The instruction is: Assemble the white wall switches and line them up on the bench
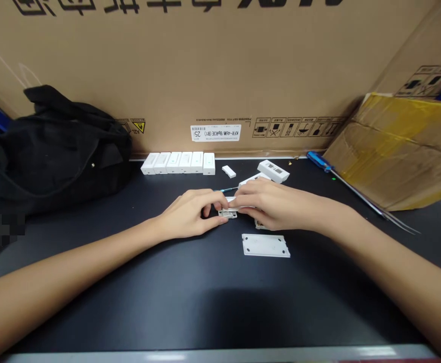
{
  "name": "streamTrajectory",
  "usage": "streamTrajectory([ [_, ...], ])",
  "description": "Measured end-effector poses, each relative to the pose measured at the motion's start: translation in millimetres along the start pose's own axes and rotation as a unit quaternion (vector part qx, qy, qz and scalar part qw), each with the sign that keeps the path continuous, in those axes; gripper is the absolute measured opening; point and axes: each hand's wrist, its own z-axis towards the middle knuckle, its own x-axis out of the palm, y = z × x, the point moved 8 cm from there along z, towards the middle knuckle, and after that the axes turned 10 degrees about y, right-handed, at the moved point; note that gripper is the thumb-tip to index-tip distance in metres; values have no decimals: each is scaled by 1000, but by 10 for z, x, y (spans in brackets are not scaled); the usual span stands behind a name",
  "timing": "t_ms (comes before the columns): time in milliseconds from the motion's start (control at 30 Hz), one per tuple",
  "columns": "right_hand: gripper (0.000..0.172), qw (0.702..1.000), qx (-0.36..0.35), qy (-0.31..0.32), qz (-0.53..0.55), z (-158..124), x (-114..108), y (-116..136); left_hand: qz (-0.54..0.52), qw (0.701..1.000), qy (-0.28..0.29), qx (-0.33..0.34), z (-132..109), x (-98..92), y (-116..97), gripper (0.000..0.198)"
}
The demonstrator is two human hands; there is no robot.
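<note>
My left hand (194,212) pinches the left end of a small white plastic part (227,215) on the dark table, thumb at its near edge. From the other side my right hand (271,201) bends over the same part, fingertips closed on its white upper piece; its palm hides much of it. Under the right hand, the edge of another whitish piece (260,225) peeks out. A flat white plate (266,245) with corner holes lies just nearer. Beyond the fingers are a thin blue-handled tool (225,190) and two white housings, one partly covered (254,178), the other slotted (273,171).
Several white boxes (178,163) stand in a row at the back, beside a small white piece (228,172). A black bag (61,146) is left. Right are a blue-handled screwdriver (319,161), metal tweezers (396,220) and a taped carton (402,156). A large cardboard box (167,75) walls the back.
</note>
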Motion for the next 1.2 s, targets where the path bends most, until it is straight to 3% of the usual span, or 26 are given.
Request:
streamTrajectory([
  [100, 32, 1000, 17, -10, 0, -39, -55, -35, -8, 1000, -1, -2, -8, 7, 6, 25],
  [233, 34, 997, 61, -42, 13, -220, -287, -67, -37, 999, -3, -19, 1, 16, 49, 38],
  [400, 37, 980, 188, -53, 35, -820, -404, -139, -23, 999, -4, -25, 13, 14, 51, 39],
  [533, 42, 949, 310, -48, 37, -1429, -184, -213, 1, 1000, -5, -21, 8, 12, 37, 39],
  [733, 38, 932, 358, -16, 54, -1851, 217, -264, -26, 999, -20, 5, -12, 2, -5, 36],
  [833, 36, 933, 357, -43, 32, -1897, 185, -332, -25, 999, -36, 25, -34, -19, -59, 31],
  [967, 38, 926, 361, -112, 25, -1773, -21, -347, -8, 995, -71, 63, -51, -36, -159, 25],
  [1067, 39, 921, 345, -136, 122, -1462, -89, -298, 15, 987, -97, 131, -43, -50, -325, 20],
  [1200, 39, 900, 261, -111, 332, -923, -10, -217, 64, 963, -115, 235, -35, -101, -586, 12],
])
